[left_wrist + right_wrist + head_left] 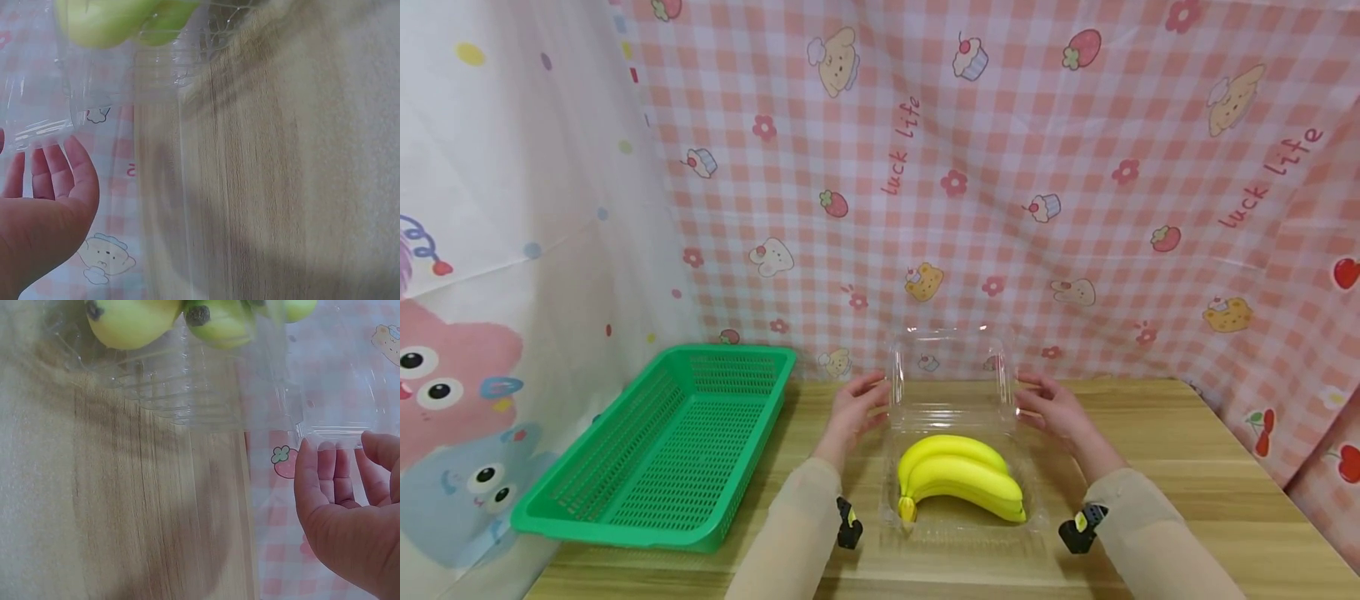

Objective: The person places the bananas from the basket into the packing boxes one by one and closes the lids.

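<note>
A bunch of yellow bananas [962, 473] lies in the base of a clear plastic clamshell box [964, 537] on the table. The box's lid [951, 396] stands raised at the back. At the lid's left edge is my left hand [852, 410], its fingers extended and slightly bent. My right hand [1058, 410] mirrors it on the right edge. In the left wrist view the fingertips [70, 142] meet the lid's rim. Likewise, the right wrist view has fingertips [306, 450] and thumb against the rim, spread apart.
A green plastic basket [688, 450] with slotted walls sits to the left on the wooden table [1165, 450]. Behind the table hangs a pink checked curtain [880, 242], close to the raised lid. A white printed curtain [557, 275] hangs on the left.
</note>
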`<state>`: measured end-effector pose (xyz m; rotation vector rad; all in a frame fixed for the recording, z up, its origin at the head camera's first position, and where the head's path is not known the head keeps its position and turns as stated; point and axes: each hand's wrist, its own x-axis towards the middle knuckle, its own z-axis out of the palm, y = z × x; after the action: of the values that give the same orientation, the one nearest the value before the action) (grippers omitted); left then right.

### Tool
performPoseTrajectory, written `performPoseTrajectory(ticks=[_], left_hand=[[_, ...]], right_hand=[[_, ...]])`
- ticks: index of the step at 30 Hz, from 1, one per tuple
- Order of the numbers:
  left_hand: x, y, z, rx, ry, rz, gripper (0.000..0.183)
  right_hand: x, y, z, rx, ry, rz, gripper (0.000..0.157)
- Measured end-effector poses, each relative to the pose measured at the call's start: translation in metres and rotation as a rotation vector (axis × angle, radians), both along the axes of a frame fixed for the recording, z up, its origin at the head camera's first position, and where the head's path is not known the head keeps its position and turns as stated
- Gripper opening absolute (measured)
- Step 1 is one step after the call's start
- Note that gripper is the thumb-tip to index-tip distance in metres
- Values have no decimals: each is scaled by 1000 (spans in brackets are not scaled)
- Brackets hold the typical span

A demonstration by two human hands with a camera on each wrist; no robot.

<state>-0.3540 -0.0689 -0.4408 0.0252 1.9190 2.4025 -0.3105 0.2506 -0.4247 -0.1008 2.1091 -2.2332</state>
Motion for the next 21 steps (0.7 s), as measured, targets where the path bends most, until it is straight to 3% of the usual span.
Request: performPoseTrajectory(ticks=[16,21], left_hand=[[4,-1,3,-13,42,24,37],[6,-1,2,-10,66,27,28]], right_hand=[[3,2,1,-57,30,-23,21],[2,2,0,-37,36,-30,20]])
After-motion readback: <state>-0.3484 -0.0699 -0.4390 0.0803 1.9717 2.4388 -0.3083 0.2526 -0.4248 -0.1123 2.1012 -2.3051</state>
